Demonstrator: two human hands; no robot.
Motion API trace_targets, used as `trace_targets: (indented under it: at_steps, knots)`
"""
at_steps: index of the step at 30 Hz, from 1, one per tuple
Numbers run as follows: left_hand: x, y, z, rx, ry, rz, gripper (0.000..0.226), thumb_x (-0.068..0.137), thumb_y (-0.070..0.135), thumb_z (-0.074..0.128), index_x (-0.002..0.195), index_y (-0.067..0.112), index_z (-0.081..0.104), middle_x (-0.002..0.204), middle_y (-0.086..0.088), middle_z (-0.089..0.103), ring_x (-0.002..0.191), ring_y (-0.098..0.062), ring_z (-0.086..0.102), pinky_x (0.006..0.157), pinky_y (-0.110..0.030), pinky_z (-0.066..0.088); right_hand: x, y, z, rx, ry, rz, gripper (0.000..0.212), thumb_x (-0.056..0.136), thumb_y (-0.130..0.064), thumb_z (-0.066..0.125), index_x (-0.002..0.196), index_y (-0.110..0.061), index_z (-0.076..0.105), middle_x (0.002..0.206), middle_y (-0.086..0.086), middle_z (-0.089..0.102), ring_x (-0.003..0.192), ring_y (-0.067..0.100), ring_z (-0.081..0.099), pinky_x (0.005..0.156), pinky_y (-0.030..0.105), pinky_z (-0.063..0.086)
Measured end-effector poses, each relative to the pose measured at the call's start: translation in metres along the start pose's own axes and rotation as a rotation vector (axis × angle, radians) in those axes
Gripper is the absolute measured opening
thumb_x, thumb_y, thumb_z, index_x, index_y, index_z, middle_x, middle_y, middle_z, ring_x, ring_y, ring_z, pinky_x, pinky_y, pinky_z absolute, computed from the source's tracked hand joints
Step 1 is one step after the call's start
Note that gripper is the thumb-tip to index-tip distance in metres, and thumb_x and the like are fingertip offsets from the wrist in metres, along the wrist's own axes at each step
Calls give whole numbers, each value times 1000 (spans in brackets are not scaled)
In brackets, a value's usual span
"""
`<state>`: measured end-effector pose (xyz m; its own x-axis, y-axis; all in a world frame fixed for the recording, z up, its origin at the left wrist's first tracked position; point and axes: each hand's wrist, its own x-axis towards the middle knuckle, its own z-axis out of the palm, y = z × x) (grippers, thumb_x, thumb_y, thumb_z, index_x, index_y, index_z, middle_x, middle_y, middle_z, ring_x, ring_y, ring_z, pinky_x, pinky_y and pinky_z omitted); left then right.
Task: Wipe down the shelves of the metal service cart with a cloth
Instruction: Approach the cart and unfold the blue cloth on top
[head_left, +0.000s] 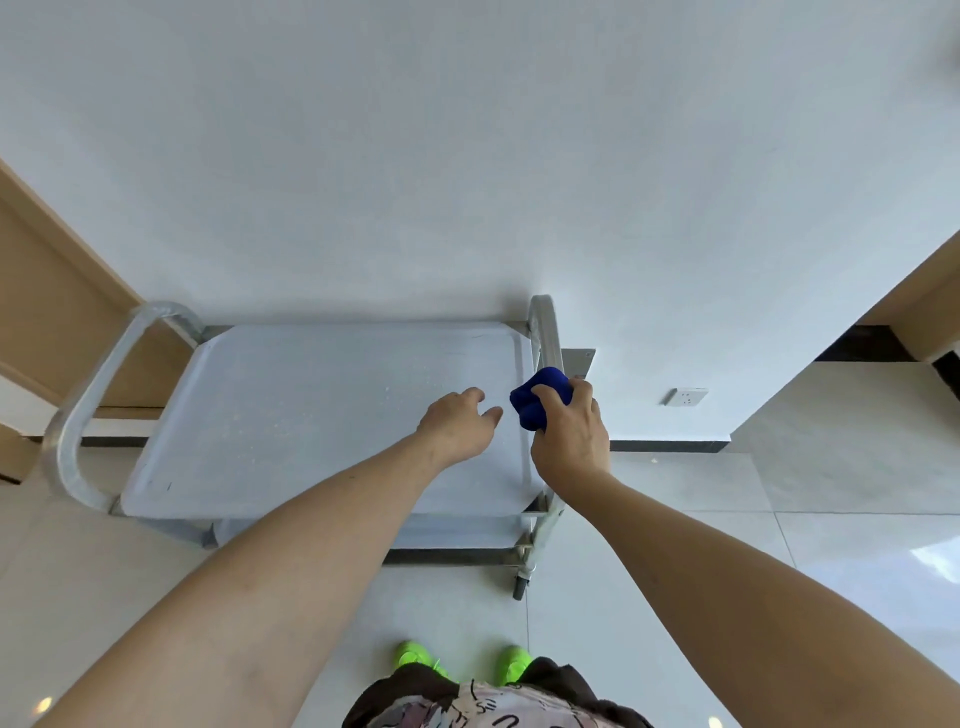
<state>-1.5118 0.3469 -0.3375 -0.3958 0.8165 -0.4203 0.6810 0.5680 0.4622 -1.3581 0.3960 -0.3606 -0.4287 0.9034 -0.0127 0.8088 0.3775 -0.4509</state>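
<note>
The right hand (570, 446) grips a bunched deep-blue cloth (537, 399) over the right edge of the silver metal service cart's top shelf (311, 415). The left hand (460, 427) hovers open beside it, fingers relaxed. The cloth looks soft and light, best held wadded. The lower shelf (457, 531) is mostly hidden; whether the cloth touches metal is unclear.

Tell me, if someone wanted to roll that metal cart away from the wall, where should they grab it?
Probably by the looped tube handle at the left end of the cart, coming from the left. It is a rounded bar standing clear of the top shelf, so fingers can wrap it. The right handle also looks usable, but the right hand with the blue cloth is beside it.
</note>
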Motion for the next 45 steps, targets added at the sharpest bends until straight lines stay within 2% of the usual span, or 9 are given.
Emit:
trace_targets:
  at_steps: [7, 11, 18, 25, 32, 37, 40, 42, 45]
  knots:
    - [-5, -5, -22, -206, -10, 42, 55, 98, 53, 34, 142, 21, 45, 138, -5, 53, 116, -24, 53, 88, -32, 41, -10, -27, 1, 66, 65, -70, 55, 86, -2, 58, 137, -22, 52, 138, 13, 40, 105, 34, 54, 74, 33, 45]
    - [-11, -22, -38, -336, -34, 76, 39, 96, 49, 42, 118, 21, 58, 114, 0, 62, 94, -16, 56, 75, -29, 45, -21, -58, 15, 94, 106, -71, 54, 85, -4, 58, 135, -25, 54, 135, 11, 44, 101, 32, 56, 74, 37, 49]
    - [-12, -83, -59, -549, -232, -27, 18, 92, 32, 61, 109, 25, 64, 108, 4, 67, 102, -17, 60, 91, -42, 53, -45, -102, 52, 90, 66, -60, 61, 85, -4, 59, 141, -23, 45, 138, 11, 43, 102, 31, 57, 69, 36, 48]
    - [-9, -99, -57, -597, -202, 64, 8, 95, 18, 58, 102, 18, 60, 109, -6, 65, 106, -24, 61, 92, -42, 54, -63, -110, 73, 69, -11, 11, 84, 82, -8, 65, 151, -29, 22, 133, 9, 45, 94, 31, 60, 63, 34, 43]
    - [-2, -87, -62, -576, -278, 217, 13, 96, 14, 53, 98, 19, 65, 94, -5, 66, 82, -21, 59, 77, -37, 52, -39, -98, 68, 276, -186, 67, 125, 61, -39, 89, 155, -35, 7, 146, 2, 35, 120, 25, 50, 88, 38, 48]
    - [9, -89, -69, -507, -353, 209, 16, 97, 14, 53, 96, 24, 65, 91, 2, 65, 76, -16, 57, 66, -27, 46, -10, -77, 49, 182, -316, -69, 85, 66, -25, 88, 139, -27, 45, 159, -6, 28, 136, 22, 39, 101, 39, 41]
    - [15, -89, -71, -483, -354, 171, 17, 98, 17, 51, 95, 27, 65, 94, 2, 65, 76, -16, 59, 61, -28, 48, 7, -76, 42, 94, -414, -61, 47, 73, -27, 82, 114, -20, 62, 121, -1, 64, 115, 26, 57, 96, 47, 49]
    - [19, -90, -70, -513, -345, 125, 17, 98, 20, 48, 96, 27, 63, 97, -1, 65, 80, -20, 61, 60, -33, 51, 14, -74, 41, 215, -465, 52, 31, 73, -23, 80, 98, -14, 64, 96, 7, 69, 93, 30, 63, 86, 49, 55]
    - [24, -97, -66, -551, -372, 13, 16, 101, 23, 43, 104, 25, 59, 105, -6, 65, 87, -24, 64, 60, -37, 57, 18, -60, 39, 491, -494, 264, 20, 77, -17, 80, 91, -12, 66, 93, 10, 71, 89, 29, 67, 75, 41, 57]
